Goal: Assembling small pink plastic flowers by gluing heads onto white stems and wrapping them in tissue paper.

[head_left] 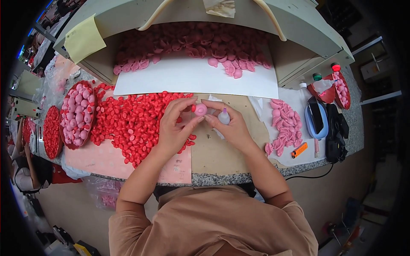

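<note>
My left hand (pixel 176 126) pinches a small round pink piece (pixel 200 110) with a bit of red at its left side. My right hand (pixel 234 128) comes up close to the same piece with its thumb and forefinger. Tucked in that right hand is a small translucent squeeze bottle (pixel 224 117) with a thin purple tip pointing up. Just left of my left hand spreads a pile of glossy red pieces (pixel 136 123). A cluster of pink petal-like pieces (pixel 284 126) lies on white sheeting to the right.
Ahead stands a grey cabinet (pixel 294 34) with pink pieces heaped inside on a white sheet (pixel 192 79). Left are a red tray (pixel 90 128) of pink balls and another of red pieces. An orange lighter (pixel 300 150), a blue container (pixel 323 123) and black cable lie right. Another person's arm (pixel 29 164) shows far left.
</note>
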A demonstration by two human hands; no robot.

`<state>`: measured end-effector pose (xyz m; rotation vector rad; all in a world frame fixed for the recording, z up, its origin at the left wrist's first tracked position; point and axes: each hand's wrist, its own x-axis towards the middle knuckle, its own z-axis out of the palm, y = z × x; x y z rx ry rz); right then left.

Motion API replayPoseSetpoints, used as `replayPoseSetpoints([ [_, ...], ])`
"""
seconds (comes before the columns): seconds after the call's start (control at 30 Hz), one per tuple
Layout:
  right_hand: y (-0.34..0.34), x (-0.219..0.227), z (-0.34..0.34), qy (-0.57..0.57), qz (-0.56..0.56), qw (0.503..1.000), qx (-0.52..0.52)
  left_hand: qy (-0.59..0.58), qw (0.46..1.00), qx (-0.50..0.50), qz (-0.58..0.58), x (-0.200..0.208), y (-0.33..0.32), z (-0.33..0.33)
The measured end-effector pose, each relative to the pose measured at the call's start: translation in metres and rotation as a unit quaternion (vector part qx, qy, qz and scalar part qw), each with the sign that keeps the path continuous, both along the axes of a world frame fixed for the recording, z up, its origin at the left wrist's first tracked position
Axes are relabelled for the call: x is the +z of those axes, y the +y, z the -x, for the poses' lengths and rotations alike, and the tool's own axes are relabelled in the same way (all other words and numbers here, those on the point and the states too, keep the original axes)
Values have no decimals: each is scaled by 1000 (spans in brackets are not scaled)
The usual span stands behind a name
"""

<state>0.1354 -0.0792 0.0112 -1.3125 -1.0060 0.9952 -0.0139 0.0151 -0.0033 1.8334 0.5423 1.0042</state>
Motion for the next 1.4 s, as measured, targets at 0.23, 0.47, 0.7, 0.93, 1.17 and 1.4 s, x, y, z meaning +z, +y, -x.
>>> replayPoseSetpoints([
  [0.23, 0, -4, -1, 26, -6, 999, -19, 18, 998, -40, 43, 3, 0, 2],
  [0.47, 1, -6, -3, 66, 40, 997, -26, -7, 966, -142, 214, 5, -3, 0],
  [0.7, -3, 2, -1, 122, 41, 992, -9, -18, 940, -163, 300, -1, 1, 1],
  [0.93, -2, -5, -6, 87, 27, 996, -7, -47, 936, -162, 308, -4, 4, -2],
  [1.17, 4, -4, 2, 78, -6, 996, 30, -73, 963, -145, 216, 5, 5, 7],
  [1.4, -4, -14, -3, -12, 22, 998, -53, 23, 997, 51, -56, 42, 20, 38],
])
